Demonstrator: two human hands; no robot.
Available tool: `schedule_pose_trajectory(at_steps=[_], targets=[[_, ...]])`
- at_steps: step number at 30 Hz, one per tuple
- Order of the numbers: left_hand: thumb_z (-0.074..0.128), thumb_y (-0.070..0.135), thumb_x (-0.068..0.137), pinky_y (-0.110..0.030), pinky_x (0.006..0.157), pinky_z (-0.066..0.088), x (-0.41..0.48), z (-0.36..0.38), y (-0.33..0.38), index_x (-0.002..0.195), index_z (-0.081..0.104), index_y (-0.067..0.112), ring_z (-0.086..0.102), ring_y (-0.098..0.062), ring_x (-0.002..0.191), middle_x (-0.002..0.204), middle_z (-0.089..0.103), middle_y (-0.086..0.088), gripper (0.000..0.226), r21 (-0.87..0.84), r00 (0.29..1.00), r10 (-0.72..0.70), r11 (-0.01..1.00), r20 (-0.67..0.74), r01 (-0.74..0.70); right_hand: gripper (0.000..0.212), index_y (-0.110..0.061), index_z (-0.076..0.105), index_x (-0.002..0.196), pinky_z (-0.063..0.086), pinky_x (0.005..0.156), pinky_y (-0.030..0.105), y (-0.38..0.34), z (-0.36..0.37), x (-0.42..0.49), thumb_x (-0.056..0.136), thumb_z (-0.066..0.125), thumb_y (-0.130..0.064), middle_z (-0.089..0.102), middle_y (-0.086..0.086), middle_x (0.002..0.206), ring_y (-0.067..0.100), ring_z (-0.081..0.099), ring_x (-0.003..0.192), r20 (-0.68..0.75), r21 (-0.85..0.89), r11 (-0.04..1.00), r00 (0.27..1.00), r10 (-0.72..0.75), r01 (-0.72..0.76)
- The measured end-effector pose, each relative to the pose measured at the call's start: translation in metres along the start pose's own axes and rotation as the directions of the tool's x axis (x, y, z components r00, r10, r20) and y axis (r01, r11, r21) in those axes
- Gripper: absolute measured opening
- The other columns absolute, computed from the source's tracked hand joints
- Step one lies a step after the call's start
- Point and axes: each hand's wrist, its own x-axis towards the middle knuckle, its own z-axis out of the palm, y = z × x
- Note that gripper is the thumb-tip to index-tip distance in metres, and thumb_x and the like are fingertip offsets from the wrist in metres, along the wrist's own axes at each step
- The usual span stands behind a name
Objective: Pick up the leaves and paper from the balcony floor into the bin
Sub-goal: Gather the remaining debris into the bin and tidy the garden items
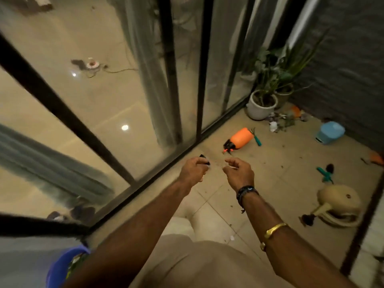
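Most of the leaves and paper sit in a litter heap [285,121] in the far corner of the balcony floor [270,183], just beside the white pot [260,109]. A crumpled paper [273,126] lies at the heap's near side. Leaf crumbs are strewn over the tiles, and a white scrap [232,238] lies close to the person's legs. All of it looks nearly weightless, dry and brittle. The leaves would likely crumble if squeezed, so they are best scooped from beneath, and the paper taken by its bunched body.

The left hand [194,170] pinches a dark scrap [204,159] at its fingertips, above the floor's edge by the glass door [104,100]. The right hand [239,173] hangs beside it with fingers curled in; whether it holds something pale I cannot tell.

A purple tub [60,267] with litter in it sits at the near left edge and is probably the bin. A pale blue lidded bin [330,133] stands by the far wall. An orange sprayer [242,140] and a cream watering can [336,206] lie between.
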Motion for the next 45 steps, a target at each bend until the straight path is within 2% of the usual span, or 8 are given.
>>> schedule_pose_trajectory(at_steps=[5, 8, 13, 20, 26, 30, 36, 45], targets=[[0.059, 0.017, 0.089, -0.032, 0.067, 0.052, 0.071, 0.075, 0.046, 0.111, 0.068, 0.021, 0.06, -0.015, 0.08, 0.091, 0.067, -0.001, 0.024, 0.139, 0.987, 0.062, 0.987, 0.147, -0.082, 0.027, -0.024, 0.074, 0.107, 0.049, 0.089, 0.027, 0.006, -0.059, 0.07, 0.083, 0.072, -0.011, 0.07, 0.002, 0.118, 0.011, 0.06, 0.092, -0.153, 0.032, 0.998, 0.987, 0.054, -0.05], [0.061, 0.022, 0.08, -0.04, 0.075, 0.056, 0.124, 0.118, 0.075, 0.106, 0.069, 0.024, 0.063, -0.017, 0.078, 0.089, 0.069, 0.001, 0.027, 0.219, 0.971, 0.081, 0.967, 0.225, -0.131, 0.028, -0.025, 0.074, 0.107, 0.045, 0.086, 0.022, 0.004, -0.092, 0.115, 0.083, 0.071, -0.011, 0.07, 0.002, 0.119, 0.011, 0.06, 0.092, -0.252, 0.077, 0.992, 0.96, 0.119, -0.103], [0.056, 0.006, 0.092, -0.02, 0.052, 0.047, 0.197, 0.188, 0.139, 0.112, 0.065, 0.012, 0.056, -0.012, 0.07, 0.083, 0.062, -0.001, 0.022, 0.216, 0.923, 0.083, 0.961, 0.377, -0.175, 0.029, -0.021, 0.074, 0.111, 0.042, 0.082, 0.021, -0.01, -0.143, 0.184, 0.085, 0.071, -0.009, 0.07, -0.001, 0.116, 0.009, 0.059, 0.09, -0.405, 0.209, 0.966, 0.886, 0.224, -0.149], [0.056, 0.01, 0.094, -0.028, 0.062, 0.05, 0.27, 0.284, 0.199, 0.11, 0.065, 0.017, 0.059, -0.014, 0.082, 0.091, 0.064, -0.002, 0.02, 0.264, 0.821, 0.039, 0.937, 0.57, -0.227, 0.027, -0.027, 0.073, 0.107, 0.057, 0.088, 0.04, -0.009, -0.201, 0.271, 0.085, 0.072, -0.012, 0.069, -0.004, 0.111, 0.014, 0.064, 0.091, -0.529, 0.389, 0.909, 0.773, 0.351, -0.147], [0.058, 0.01, 0.092, -0.028, 0.06, 0.05, 0.337, 0.4, 0.243, 0.109, 0.067, 0.015, 0.06, -0.016, 0.081, 0.088, 0.065, -0.004, 0.02, 0.298, 0.775, 0.008, 0.92, 0.632, -0.252, 0.028, -0.024, 0.074, 0.106, 0.055, 0.089, 0.033, 0.022, -0.276, 0.372, 0.083, 0.071, -0.009, 0.071, -0.003, 0.109, 0.014, 0.065, 0.096, -0.574, 0.448, 0.882, 0.71, 0.408, -0.146], [0.057, 0.014, 0.092, -0.028, 0.062, 0.051, 0.38, 0.491, 0.282, 0.111, 0.066, 0.017, 0.062, -0.013, 0.08, 0.092, 0.067, -0.002, 0.021, 0.295, 0.773, -0.008, 0.927, 0.635, -0.233, 0.031, -0.039, 0.069, 0.089, 0.058, 0.088, 0.048, 0.041, -0.342, 0.454, 0.081, 0.071, -0.009, 0.07, -0.008, 0.103, 0.018, 0.067, 0.098, -0.559, 0.465, 0.877, 0.728, 0.397, -0.122], [0.058, 0.012, 0.093, -0.027, 0.061, 0.054, 0.423, 0.608, 0.348, 0.106, 0.067, 0.017, 0.063, -0.015, 0.078, 0.095, 0.066, -0.005, 0.016, 0.203, 0.831, -0.11, 0.979, 0.546, -0.004, 0.028, -0.031, 0.072, 0.099, 0.059, 0.088, 0.045, 0.046, -0.455, 0.553, 0.082, 0.069, -0.009, 0.073, -0.006, 0.105, 0.018, 0.069, 0.095, -0.535, 0.42, 0.897, 0.76, 0.368, -0.138], [0.05, 0.005, 0.1, -0.029, 0.062, 0.051, 0.535, 0.719, 0.421, 0.112, 0.063, 0.008, 0.063, -0.02, 0.074, 0.091, 0.065, -0.007, 0.018, 0.023, 0.854, -0.12, 0.992, 0.507, 0.126, 0.028, -0.037, 0.068, 0.09, 0.059, 0.09, 0.044, 0.043, -0.543, 0.731, 0.084, 0.068, -0.009, 0.065, -0.018, 0.095, 0.017, 0.065, 0.102, -0.455, 0.367, 0.92, 0.836, 0.306, -0.137]])
